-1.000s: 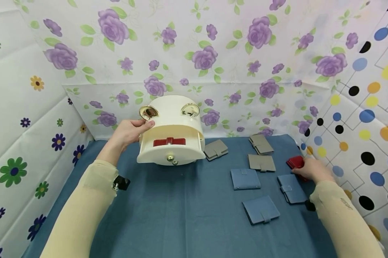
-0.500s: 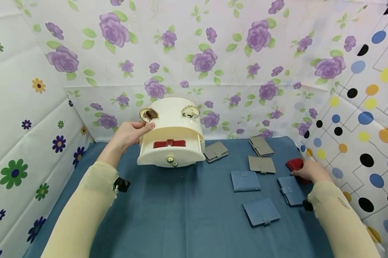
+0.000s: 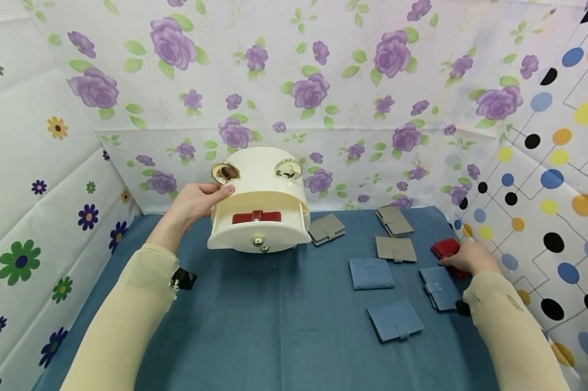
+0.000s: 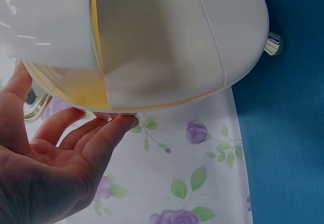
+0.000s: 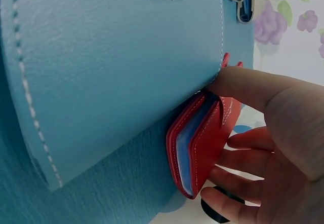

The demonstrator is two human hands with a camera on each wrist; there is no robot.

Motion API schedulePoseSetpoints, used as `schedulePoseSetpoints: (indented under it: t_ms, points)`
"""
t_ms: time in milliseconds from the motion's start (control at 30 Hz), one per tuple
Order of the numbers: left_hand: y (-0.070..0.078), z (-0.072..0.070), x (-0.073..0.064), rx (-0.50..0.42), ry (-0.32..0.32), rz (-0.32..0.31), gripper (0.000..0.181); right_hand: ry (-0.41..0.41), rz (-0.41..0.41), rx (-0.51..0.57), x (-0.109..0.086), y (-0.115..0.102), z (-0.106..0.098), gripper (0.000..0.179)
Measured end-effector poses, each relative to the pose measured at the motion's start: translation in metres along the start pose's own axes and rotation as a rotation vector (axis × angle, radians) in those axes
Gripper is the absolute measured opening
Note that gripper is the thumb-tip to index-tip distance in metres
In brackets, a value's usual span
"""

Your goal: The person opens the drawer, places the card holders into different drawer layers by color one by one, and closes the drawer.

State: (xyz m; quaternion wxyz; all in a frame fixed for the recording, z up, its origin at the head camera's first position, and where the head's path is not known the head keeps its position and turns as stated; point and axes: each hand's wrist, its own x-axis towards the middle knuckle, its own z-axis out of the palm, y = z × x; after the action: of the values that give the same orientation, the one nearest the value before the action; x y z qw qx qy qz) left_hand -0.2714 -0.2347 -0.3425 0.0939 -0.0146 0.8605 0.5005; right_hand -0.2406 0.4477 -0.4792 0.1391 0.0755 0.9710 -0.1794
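Observation:
In the head view a cream rounded drawer box (image 3: 269,171) with two round gold trims stands at the back, its drawer (image 3: 235,239) pulled out. A red card holder (image 3: 256,216) with a strap lies inside. My left hand (image 3: 194,203) holds the box's left side, thumb on the front edge; in the left wrist view its fingers lie along the side wall. At far right my right hand (image 3: 473,257) grips a second red card holder (image 5: 207,138), thumb and fingers on opposite sides. Clear plastic sleeves show at its edge in the right wrist view.
Three grey card holders (image 3: 396,248) lie right of the box. Blue card holders lie nearer: one (image 3: 371,273) in the middle, another (image 3: 395,321) in front, a third (image 3: 440,288) beside the right hand. Patterned cloth walls (image 3: 347,108) surround the blue tablecloth (image 3: 254,326).
My right hand and the red card holder at far right have barely moved. The left hand keeps its hold on the drawer box, and the view tilts slightly.

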Motion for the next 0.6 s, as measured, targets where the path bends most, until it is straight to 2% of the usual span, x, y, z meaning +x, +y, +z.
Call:
schedulePoseSetpoints:
  t_ms: [300,600]
  points:
    - [-0.0006,0.0008,-0.0003,0.003,0.001,0.003,0.1,0.046,-0.038,-0.002,-0.001,0.0016,0.003,0.072]
    - [-0.0007,0.0008,-0.0005,0.002,-0.002,0.0,0.1,0.081,-0.055,0.022,0.0001,0.0067,0.0024,0.073]
